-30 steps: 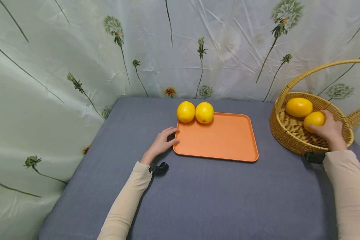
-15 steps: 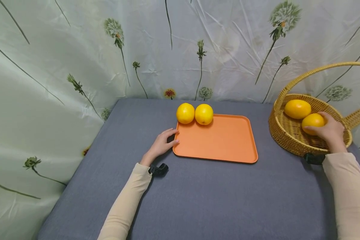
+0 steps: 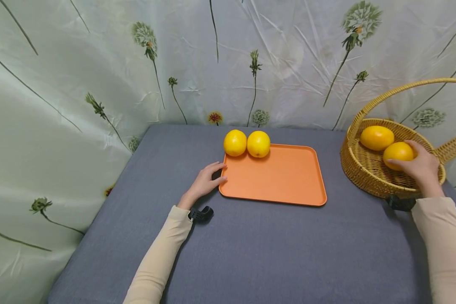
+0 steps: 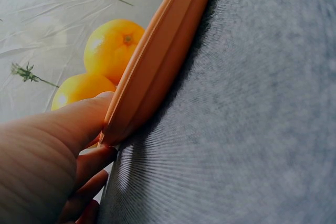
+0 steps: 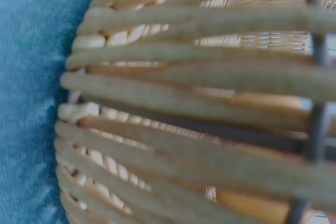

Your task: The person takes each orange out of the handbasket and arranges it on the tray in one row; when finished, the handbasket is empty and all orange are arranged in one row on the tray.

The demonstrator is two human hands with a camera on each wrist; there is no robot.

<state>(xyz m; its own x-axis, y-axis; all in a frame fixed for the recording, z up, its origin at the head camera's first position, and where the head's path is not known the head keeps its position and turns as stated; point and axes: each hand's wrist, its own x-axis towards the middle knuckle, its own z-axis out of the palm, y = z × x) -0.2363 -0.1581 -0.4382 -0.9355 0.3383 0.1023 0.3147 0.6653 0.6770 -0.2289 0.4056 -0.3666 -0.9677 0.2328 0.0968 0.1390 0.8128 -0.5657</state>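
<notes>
At the left edge of an orange tray (image 3: 273,174), my left hand (image 3: 203,180) holds the rim. The left wrist view shows the thumb (image 4: 86,114) over the rim, with the index finger bent against its outer side. Two oranges (image 3: 235,143) (image 3: 258,144) sit side by side at the tray's back left corner. My right hand (image 3: 423,166) reaches into a wicker basket (image 3: 359,171), gripping an orange (image 3: 398,155) between thumb and fingers. Another orange (image 3: 377,137) lies behind it in the basket. Only the basket's weave (image 5: 184,93) shows close up in the right wrist view, hiding that hand.
The basket's tall arched handle (image 3: 399,89) rises over its opening. Dark grey-blue cloth covers the table (image 3: 273,253). A pale curtain (image 3: 197,55) with dandelion prints hangs behind the table and along its left side.
The view has shifted very slightly. My right wrist has moved a little to the right while the hand stays on the same orange; my left hand keeps its place at the tray.
</notes>
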